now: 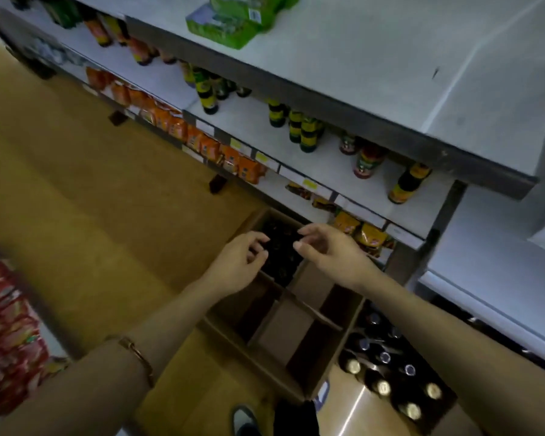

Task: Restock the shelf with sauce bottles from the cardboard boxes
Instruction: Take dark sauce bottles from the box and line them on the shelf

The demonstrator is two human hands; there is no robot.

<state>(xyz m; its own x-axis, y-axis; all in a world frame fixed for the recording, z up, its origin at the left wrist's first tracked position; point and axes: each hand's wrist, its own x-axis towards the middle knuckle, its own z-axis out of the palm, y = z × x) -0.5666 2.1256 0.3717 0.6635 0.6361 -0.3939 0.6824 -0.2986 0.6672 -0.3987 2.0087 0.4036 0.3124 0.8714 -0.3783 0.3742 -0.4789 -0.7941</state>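
A tall white shelf unit (375, 73) fills the upper right of the view, its boards running diagonally from upper left to lower right. On the middle board (328, 158) stand scattered sauce bottles (306, 133), some with yellow-and-black labels, one with a red label, one with a yellow label at the right end. Orange packets (202, 143) line the board below, along its front edge. The brown floor (76, 184) stretches away on the left, with a heap of red packets (7, 335) at the left edge.

On the floor just in front of the shelf sits an open cardboard box (280, 328) split by cardboard dividers. Its near cells look bare; the far cells hold dark shapes (280, 247), probably bottle tops, though blur makes that unsure. Touching its right side is a second box (434, 420) packed with dark bottles (384, 385), their gold and silver caps pointing up.

Both arms reach forward over the divided box. The left hand (236, 262) hovers above the far cells with fingers loosely curled, grasping nothing. The right hand (331, 250) hangs just beside it, fingers likewise relaxed and bent, also without anything in it. The two hands are near each other but apart. A thin bracelet (136, 354) circles the left forearm. A shoe tip (244, 420) shows at the bottom edge.
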